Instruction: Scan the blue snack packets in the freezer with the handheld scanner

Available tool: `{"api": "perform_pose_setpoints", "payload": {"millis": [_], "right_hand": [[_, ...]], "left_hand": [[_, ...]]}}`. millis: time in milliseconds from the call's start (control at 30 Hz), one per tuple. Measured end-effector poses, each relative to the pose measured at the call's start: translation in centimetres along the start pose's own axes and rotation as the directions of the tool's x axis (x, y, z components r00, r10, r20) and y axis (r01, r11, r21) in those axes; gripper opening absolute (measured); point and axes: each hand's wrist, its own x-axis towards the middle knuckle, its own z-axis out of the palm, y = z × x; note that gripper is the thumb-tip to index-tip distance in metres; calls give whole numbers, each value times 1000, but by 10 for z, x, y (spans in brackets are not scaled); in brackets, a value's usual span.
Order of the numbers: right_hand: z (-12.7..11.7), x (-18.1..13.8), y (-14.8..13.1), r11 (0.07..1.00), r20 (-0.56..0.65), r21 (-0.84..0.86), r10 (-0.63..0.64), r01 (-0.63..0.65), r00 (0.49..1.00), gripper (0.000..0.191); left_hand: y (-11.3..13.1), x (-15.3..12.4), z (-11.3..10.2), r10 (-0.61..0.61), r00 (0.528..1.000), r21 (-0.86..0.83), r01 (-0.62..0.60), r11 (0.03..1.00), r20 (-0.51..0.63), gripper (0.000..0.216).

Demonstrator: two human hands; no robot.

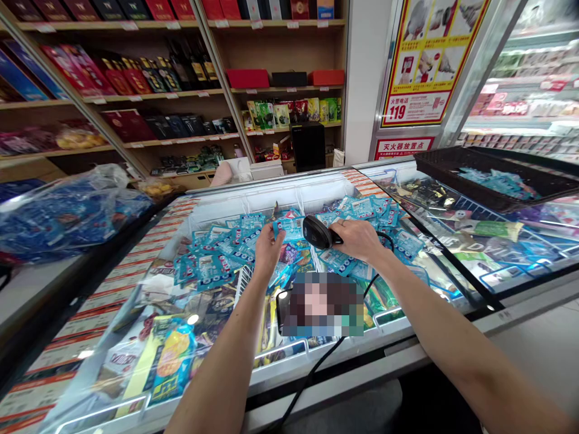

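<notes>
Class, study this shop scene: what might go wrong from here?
The scanner in the right hand might read a neighbouring code, since similar blue packets lie crowded near the packet in the left hand. The black cable, hanging over the freezer front, could snag.

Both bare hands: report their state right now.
Left hand: closed, pinching a flat, light-blue rectangular packet by one end.
Right hand: closed around the handle of a black handheld scanner.
</notes>
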Motion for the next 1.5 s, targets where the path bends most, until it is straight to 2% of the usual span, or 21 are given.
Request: {"api": "perform_pose_setpoints", "payload": {"millis": [133, 233, 333, 467, 567, 633, 700, 733, 800, 867, 933, 1033, 1167, 1267, 1500], "right_hand": [[1, 0, 2, 999, -19, 5, 55, -54, 998, 31], [2, -1, 6, 992, -50, -6, 129, -129, 990, 32], [3, -1, 11, 980, -89, -19, 196, -199, 977, 32], [5, -1, 17, 955, -121, -31, 288, -294, 950, 33], [6, -1, 19, 942, -122, -34, 328, -334, 937, 34], [6, -1, 19, 942, -122, -37, 327, -334, 937, 34], [6, -1, 19, 944, -126, -41, 321, -328, 939, 34], [5, -1, 18, 944, -126, -42, 319, -327, 939, 34], [5, -1, 18, 944, -120, -42, 320, -327, 940, 34], [5, -1, 17, 944, -111, -40, 323, -329, 940, 35], [5, -1, 17, 944, -104, -38, 323, -329, 941, 35], [5, 0, 17, 947, -101, -35, 313, -318, 944, 35], [5, -1, 17, 952, -112, -31, 300, -305, 947, 35], [6, -1, 17, 947, -114, -31, 313, -318, 943, 34], [5, 0, 16, 946, -108, -27, 318, -323, 942, 33]], "left_hand": [[1, -1, -2, 24, 999, 101, -20, 995, -41, 22], [0, -1, -6, 45, 987, 273, -1, 962, -157, 23], [-4, 0, -10, 78, 963, 409, 36, 912, -259, 34], [-8, 1, -16, 173, 946, 500, -14, 866, -273, 56], [-7, -1, -19, 274, 924, 571, -77, 817, -267, 62], [-4, -2, -19, 341, 921, 604, -165, 780, -188, 55], [1, -2, -15, 412, 911, 564, -339, 753, -1, 43], [4, -2, -12, 446, 887, 503, -441, 743, 119, 38], [9, -3, -4, 497, 793, 331, -602, 726, 352, 35], [13, -5, 5, 501, 701, 190, -658, 729, 507, 38], [15, -8, 12, 475, 653, 125, -654, 746, 590, 40], [16, -11, 17, 424, 612, 110, -644, 757, 667, 42], [19, -13, 15, 389, 559, 152, -691, 707, 732, 39], [24, -14, 11, 435, 568, 193, -735, 650, 699, 34], [18, -11, 4, 445, 704, 370, -687, 626, 553, 32]]}}
